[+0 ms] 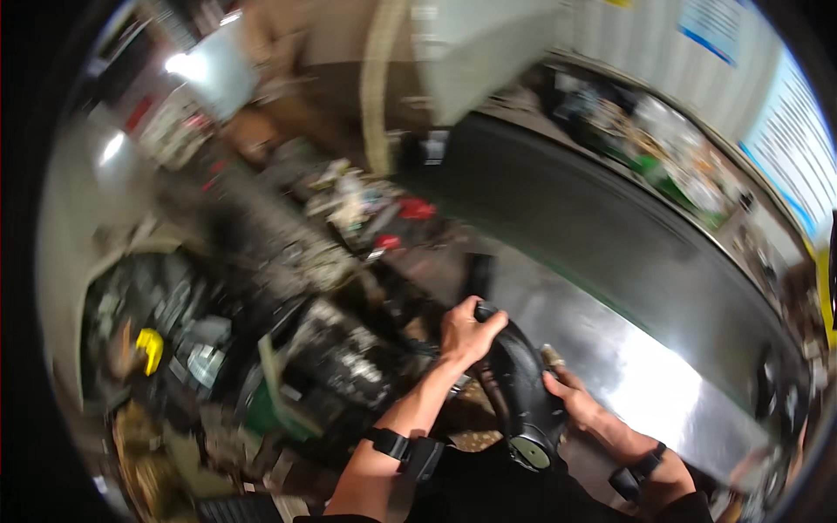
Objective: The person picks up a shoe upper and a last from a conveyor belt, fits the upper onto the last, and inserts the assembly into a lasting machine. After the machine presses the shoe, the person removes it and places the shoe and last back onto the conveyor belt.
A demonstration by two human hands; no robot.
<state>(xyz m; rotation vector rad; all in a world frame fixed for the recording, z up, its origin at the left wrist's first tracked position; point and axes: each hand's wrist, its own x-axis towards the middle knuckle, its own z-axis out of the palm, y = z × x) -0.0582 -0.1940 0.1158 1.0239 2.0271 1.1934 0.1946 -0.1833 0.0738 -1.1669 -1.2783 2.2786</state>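
Observation:
A curved black part [516, 370], smooth and thick with a pale round disc at its near end, is held upright in front of my body. I cannot tell its exact kind. My left hand [472, 335] is closed round its far upper end, thumb over the top. Against its right side is my right hand [575, 399], with bent fingers partly hidden. A small tan piece [551, 355] shows just beyond that thumb; blur hides what it is.
A shiny metal conveyor belt or worktop [602, 340] runs along my right. Loose litter [349, 200] lies ahead. To my left stand a bag-lined bin [166, 305] of scraps and a green container [270, 410]. A ledge beyond the metal surface holds plastic waste [663, 148].

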